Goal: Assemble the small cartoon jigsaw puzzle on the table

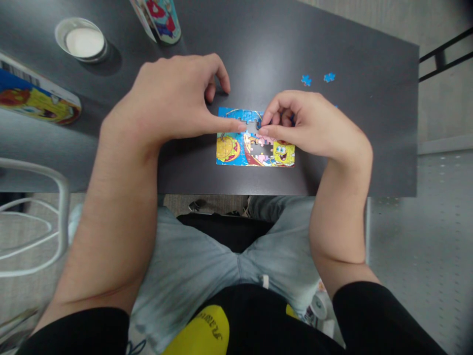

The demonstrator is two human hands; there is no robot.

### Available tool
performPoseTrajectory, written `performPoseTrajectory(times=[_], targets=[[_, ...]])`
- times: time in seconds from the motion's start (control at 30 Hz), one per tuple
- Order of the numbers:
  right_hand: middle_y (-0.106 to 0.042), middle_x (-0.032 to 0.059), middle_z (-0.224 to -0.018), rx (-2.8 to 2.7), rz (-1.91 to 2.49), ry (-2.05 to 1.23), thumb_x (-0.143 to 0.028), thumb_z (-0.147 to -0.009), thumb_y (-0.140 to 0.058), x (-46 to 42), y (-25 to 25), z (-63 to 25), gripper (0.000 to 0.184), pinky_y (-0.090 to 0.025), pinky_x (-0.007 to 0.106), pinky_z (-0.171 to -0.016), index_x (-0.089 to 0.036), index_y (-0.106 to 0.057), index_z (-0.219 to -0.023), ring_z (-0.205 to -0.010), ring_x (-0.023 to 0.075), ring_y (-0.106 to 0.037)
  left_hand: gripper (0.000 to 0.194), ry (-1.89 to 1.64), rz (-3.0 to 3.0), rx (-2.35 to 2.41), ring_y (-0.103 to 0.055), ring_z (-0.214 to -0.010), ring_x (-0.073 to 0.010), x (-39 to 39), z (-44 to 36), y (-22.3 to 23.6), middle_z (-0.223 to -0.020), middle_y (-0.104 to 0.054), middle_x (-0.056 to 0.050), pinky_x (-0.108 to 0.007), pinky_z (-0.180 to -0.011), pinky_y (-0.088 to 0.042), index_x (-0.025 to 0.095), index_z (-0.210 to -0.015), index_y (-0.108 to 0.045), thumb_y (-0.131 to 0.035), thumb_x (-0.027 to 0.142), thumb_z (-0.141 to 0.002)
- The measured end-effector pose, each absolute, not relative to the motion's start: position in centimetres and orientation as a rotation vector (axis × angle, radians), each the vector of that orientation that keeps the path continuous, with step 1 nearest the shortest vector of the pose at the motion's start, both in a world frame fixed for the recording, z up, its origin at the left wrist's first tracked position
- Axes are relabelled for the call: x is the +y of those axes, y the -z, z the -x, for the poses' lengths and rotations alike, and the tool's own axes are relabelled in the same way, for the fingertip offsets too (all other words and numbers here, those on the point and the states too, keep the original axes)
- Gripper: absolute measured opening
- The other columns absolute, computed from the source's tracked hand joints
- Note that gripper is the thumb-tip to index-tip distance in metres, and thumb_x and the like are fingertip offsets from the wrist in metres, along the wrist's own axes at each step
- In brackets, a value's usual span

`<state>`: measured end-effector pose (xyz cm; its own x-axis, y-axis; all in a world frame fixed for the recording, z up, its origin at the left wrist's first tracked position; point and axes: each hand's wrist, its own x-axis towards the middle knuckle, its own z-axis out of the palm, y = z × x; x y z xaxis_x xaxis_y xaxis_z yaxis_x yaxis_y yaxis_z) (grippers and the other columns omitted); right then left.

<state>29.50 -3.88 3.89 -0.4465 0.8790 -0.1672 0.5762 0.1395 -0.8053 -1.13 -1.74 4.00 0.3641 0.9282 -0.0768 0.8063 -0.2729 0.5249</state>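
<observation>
A small cartoon jigsaw puzzle (pixel 231 148), mostly joined, lies flat on the dark table, with a gap near its top middle and another lower down. My left hand (pixel 177 96) spans its left side: the thumb is stretched out with its tip at the edge of the upper gap, and the curled fingers stay apart behind the puzzle. At the right of that same gap, my right hand (pixel 303 118) pinches a puzzle piece (pixel 259 125), mostly covered by the thumb and fingertips. Whether the piece is seated cannot be seen.
Two loose blue pieces, one here (pixel 306 80) and another (pixel 329 77), lie beyond my right hand. A round tin lid or cup (pixel 80 40), a printed tin (pixel 162 22) and a cartoon tin (pixel 39 96) stand at left. The dark table (pixel 236 182) ends just before my lap.
</observation>
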Motion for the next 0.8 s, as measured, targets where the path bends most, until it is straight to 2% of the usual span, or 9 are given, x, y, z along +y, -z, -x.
performPoseTrajectory(times=[0.1, 0.23, 0.3, 0.43, 0.57, 0.7, 0.8], targets=[[-0.075, 0.003, -0.091, -2.09, 1.404, -1.177, -0.054, -0.094, -0.111, -3.74, -3.84, -29.79, 0.032, -0.048, 0.046, -0.076, -0.033, -0.086, -0.095, -0.087, 0.028, -0.064, 0.069, -0.387, -2.126, 1.455, -0.078, -0.144, -0.0495, -1.73, 1.26, -3.8, -0.12, -0.087, -0.007, -0.053, -0.099, -0.063, 0.05, -0.136, -0.09, -0.098, 0.088, -0.079], [-0.078, 0.003, -0.096, -2.159, 1.415, -1.15, -0.049, -0.095, -0.11, -3.56, -3.95, -29.94, 0.026, -0.052, 0.05, -0.079, -0.038, -0.087, -0.095, -0.092, 0.0291, -0.065, 0.074, -0.331, -2.234, 1.493, -0.08, -0.13, -0.0486, -1.76, 1.19, -3.82, -0.125, -0.088, -0.007, -0.057, -0.101, -0.062, 0.051, -0.135, -0.087, -0.098, 0.096, -0.077], [-0.077, 0.003, -0.096, -2.165, 1.414, -1.16, -0.043, -0.097, -0.107, -3.52, -3.98, -29.94, 0.022, -0.05, 0.05, -0.08, -0.038, -0.086, -0.096, -0.091, 0.0281, -0.064, 0.078, -0.277, -2.253, 1.516, -0.08, -0.128, -0.0493, -1.83, 1.04, -3.98, -0.131, -0.088, -0.007, -0.059, -0.104, -0.06, 0.05, -0.139, -0.086, -0.096, 0.097, -0.077], [-0.077, 0.0023, -0.095, -2.164, 1.407, -1.157, -0.038, -0.1, -0.102, -3.57, -3.85, -29.88, 0.017, -0.046, 0.048, -0.079, -0.034, -0.085, -0.099, -0.088, 0.0261, -0.064, 0.079, -0.291, -2.206, 1.525, -0.08, -0.133, -0.0514, -1.96, 0.85, -4.18, -0.131, -0.088, -0.008, -0.059, -0.106, -0.061, 0.048, -0.142, -0.088, -0.097, 0.092, -0.078], [-0.074, 0.0031, -0.094, -2.125, 1.409, -1.155, -0.042, -0.097, -0.108, -3.63, -3.76, -29.65, 0.025, -0.045, 0.046, -0.077, -0.033, -0.085, -0.096, -0.087, 0.0278, -0.063, 0.074, -0.344, -2.172, 1.501, -0.08, -0.14, -0.0507, -1.91, 0.97, -3.98, -0.128, -0.089, -0.008, -0.056, -0.103, -0.064, 0.05, -0.142, -0.091, -0.101, 0.088, -0.079], [-0.073, 0.0042, -0.097, -2.165, 1.409, -1.131, -0.029, -0.096, -0.106, -3.6, -3.93, -29.29, 0.023, -0.043, 0.048, -0.082, -0.032, -0.083, -0.093, -0.089, 0.0276, -0.062, 0.074, -0.308, -2.244, 1.52, -0.081, -0.135, -0.0482, -1.95, 0.96, -3.92, -0.129, -0.09, -0.005, -0.054, -0.105, -0.063, 0.05, -0.143, -0.088, -0.098, 0.09, -0.081], [-0.072, 0.0033, -0.095, -2.174, 1.414, -1.138, -0.027, -0.096, -0.104, -3.56, -3.89, -29.24, 0.022, -0.042, 0.048, -0.082, -0.032, -0.083, -0.094, -0.089, 0.026, -0.061, 0.076, -0.318, -2.185, 1.517, -0.079, -0.143, -0.0503, -2.07, 0.89, -4.03, -0.133, -0.089, -0.006, -0.055, -0.108, -0.062, 0.047, -0.144, -0.088, -0.097, 0.088, -0.081]])
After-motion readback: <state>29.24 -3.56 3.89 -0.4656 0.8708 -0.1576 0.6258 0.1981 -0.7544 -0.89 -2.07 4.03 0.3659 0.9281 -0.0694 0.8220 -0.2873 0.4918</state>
